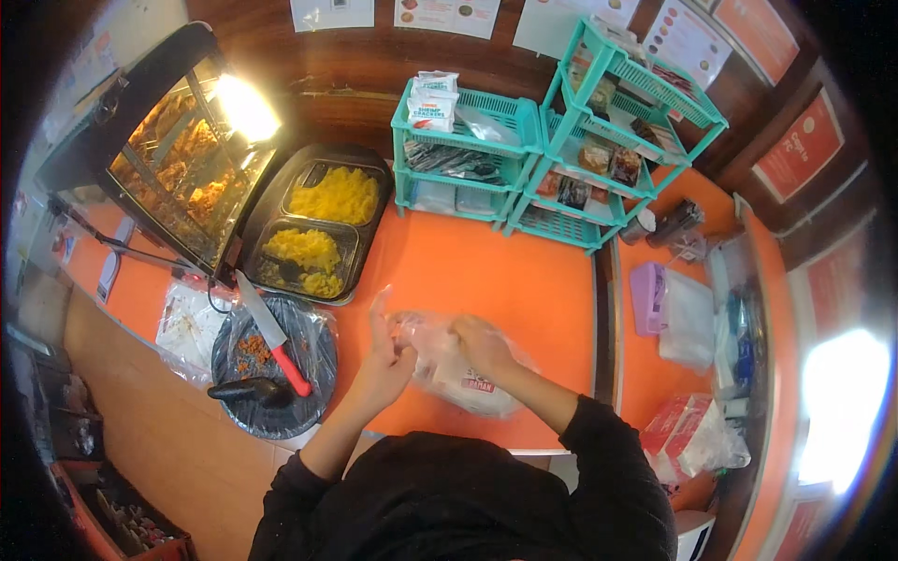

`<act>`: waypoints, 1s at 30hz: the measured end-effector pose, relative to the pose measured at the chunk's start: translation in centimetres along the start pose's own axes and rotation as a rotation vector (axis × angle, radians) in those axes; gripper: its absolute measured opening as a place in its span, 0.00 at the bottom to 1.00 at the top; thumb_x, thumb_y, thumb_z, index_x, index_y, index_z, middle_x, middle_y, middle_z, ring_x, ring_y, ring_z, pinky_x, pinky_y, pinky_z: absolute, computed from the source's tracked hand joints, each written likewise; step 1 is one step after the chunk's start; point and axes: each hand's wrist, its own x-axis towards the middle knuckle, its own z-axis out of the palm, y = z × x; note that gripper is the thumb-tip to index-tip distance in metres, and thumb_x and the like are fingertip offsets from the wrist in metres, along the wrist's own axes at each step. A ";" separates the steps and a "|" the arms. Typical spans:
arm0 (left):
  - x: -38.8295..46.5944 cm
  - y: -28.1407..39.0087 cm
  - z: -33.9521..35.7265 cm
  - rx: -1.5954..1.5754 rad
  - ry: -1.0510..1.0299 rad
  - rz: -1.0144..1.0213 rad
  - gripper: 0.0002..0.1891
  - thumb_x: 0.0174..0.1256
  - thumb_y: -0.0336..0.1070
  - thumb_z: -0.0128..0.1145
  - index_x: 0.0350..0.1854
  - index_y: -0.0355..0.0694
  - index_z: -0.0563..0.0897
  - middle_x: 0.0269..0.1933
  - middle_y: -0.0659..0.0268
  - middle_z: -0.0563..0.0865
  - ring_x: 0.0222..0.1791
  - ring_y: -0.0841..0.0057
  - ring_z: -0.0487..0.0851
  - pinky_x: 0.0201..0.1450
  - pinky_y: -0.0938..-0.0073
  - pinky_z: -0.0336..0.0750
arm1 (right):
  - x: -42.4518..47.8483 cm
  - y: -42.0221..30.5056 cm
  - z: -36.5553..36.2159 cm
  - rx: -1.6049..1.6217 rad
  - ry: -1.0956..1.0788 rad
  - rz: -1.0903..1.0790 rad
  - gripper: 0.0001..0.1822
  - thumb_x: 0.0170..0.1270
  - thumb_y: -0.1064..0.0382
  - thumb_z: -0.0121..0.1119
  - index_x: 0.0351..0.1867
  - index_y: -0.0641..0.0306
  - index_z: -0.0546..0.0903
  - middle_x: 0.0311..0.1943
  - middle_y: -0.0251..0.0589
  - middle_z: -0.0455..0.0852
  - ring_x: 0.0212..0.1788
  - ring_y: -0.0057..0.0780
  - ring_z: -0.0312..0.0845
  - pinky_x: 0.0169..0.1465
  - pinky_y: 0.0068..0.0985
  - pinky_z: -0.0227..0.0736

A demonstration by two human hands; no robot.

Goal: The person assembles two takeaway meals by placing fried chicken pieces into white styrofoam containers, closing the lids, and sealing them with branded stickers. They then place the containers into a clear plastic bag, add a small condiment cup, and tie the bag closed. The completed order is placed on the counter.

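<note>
A clear plastic bag (515,401) with a white, printed package (449,372) inside lies on the orange counter before me. My right hand (480,343) is closed on the bag's gathered top. To the left of it, my left hand (386,357) is at the bag's upper left side, index finger pointing up and the other fingers curled; motion blur hides whether they pinch the plastic. Left of my left forearm, a red-handled knife (270,326) lies across a round black mortar (242,414) covered in plastic film, with a dark pestle (252,391) and reddish crumbs on it.
A lit glass display case (179,168) of fried food stands at the upper left, beside a black tray (375,203) of yellow rice. Teal plastic racks (526,151) holding packets stand at the back. On the right are a purple box (647,298), clear bags (687,315) and a red-and-white box (677,428).
</note>
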 end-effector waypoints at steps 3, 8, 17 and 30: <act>0.3 -0.5 0.2 0.109 -0.039 0.071 0.45 0.65 0.14 0.42 0.80 0.52 0.39 0.60 0.56 0.74 0.35 0.83 0.76 0.39 0.84 0.72 | -0.5 1.9 0.9 -0.362 -0.105 -0.046 0.12 0.59 0.64 0.60 0.44 0.62 0.82 0.42 0.56 0.85 0.48 0.51 0.83 0.47 0.43 0.76; 0.9 0.6 1.1 0.026 -0.077 -0.009 0.45 0.65 0.14 0.43 0.80 0.52 0.40 0.60 0.55 0.75 0.37 0.82 0.79 0.39 0.82 0.74 | 1.9 7.8 3.1 0.457 -0.353 0.747 0.13 0.63 0.59 0.61 0.46 0.60 0.85 0.42 0.55 0.88 0.43 0.48 0.85 0.48 0.44 0.79; 1.6 0.8 -1.5 -0.162 0.030 -0.081 0.45 0.63 0.14 0.44 0.80 0.51 0.42 0.62 0.54 0.71 0.35 0.78 0.82 0.41 0.78 0.78 | -2.2 -5.7 -11.1 -0.250 -0.523 0.193 0.24 0.71 0.41 0.52 0.57 0.52 0.84 0.53 0.45 0.87 0.53 0.43 0.83 0.60 0.44 0.75; 2.2 -11.1 -3.3 0.344 -0.436 0.273 0.76 0.28 0.48 0.87 0.80 0.36 0.43 0.78 0.44 0.55 0.79 0.54 0.55 0.80 0.59 0.50 | -16.6 0.1 -8.0 -0.042 0.020 0.180 0.64 0.35 0.38 0.83 0.75 0.55 0.62 0.77 0.61 0.50 0.78 0.61 0.46 0.76 0.52 0.52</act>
